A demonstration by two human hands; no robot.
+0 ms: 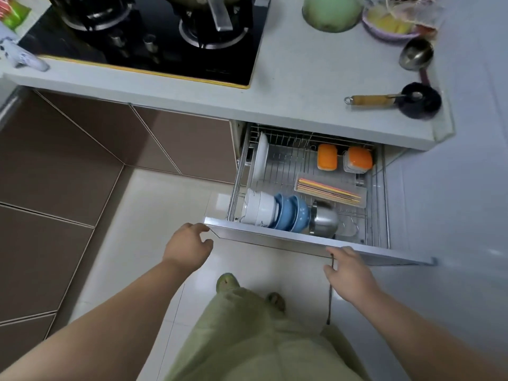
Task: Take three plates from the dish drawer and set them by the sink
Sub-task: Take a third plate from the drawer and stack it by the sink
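The dish drawer [302,240] stands pulled out below the counter, a wire rack inside it. A white plate [261,158] stands on edge at the rack's left side. White bowls [259,209] and blue bowls [292,215] lie stacked on their sides along the front. My left hand [189,247] is at the drawer front's left corner, fingers apart, fingertips touching the edge. My right hand [347,270] rests against the drawer front right of its middle, fingers spread, holding nothing. No sink is in view.
A steel cup [325,218], a tray of chopsticks [330,191] and two orange-lidded boxes [327,158] share the rack. On the counter [302,78] lie a gas hob [154,37], a ladle [415,55], a brush [384,100] and bowls. My feet stand on the pale floor tiles.
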